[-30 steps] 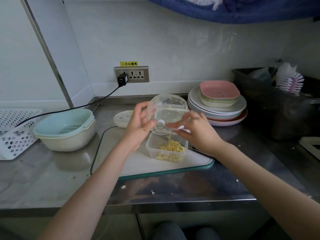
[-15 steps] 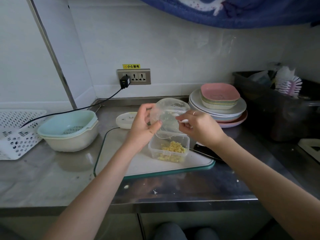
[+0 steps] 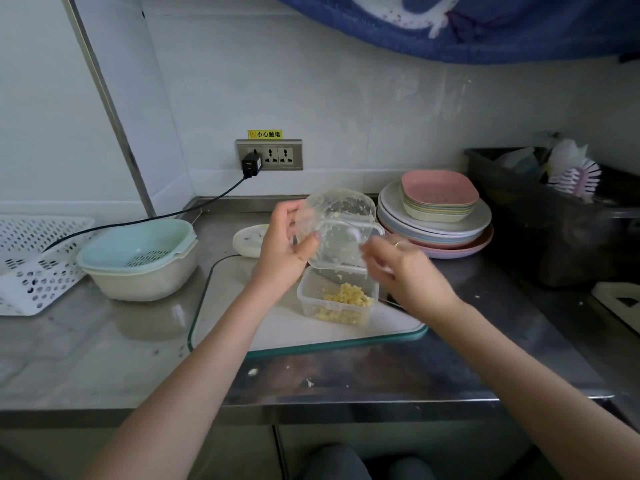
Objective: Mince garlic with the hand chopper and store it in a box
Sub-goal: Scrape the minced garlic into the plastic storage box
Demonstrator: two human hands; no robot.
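My left hand (image 3: 282, 249) grips the clear chopper bowl (image 3: 337, 228) and tilts it above the small clear box (image 3: 337, 299). The box stands on the cutting board (image 3: 277, 327) and holds a heap of yellowish minced garlic (image 3: 346, 297). Garlic bits cling to the inside of the bowl. My right hand (image 3: 398, 268) is blurred by motion just right of the bowl's mouth, fingers curled around a small white utensil (image 3: 385, 270) that is barely visible. The chopper's white round lid (image 3: 247, 240) lies on the counter behind my left hand.
A pale blue colander in a cream bowl (image 3: 138, 258) sits at the left, beside a white perforated basket (image 3: 31, 265). Stacked plates (image 3: 436, 216) stand at the back right, next to a dark bin (image 3: 540, 216). A dark knife handle (image 3: 391, 301) lies right of the box. Garlic crumbs (image 3: 252, 372) dot the steel counter.
My right hand has pulled back out of the bowl's mouth, down and to the right. The bowl has tilted further, still over the box.
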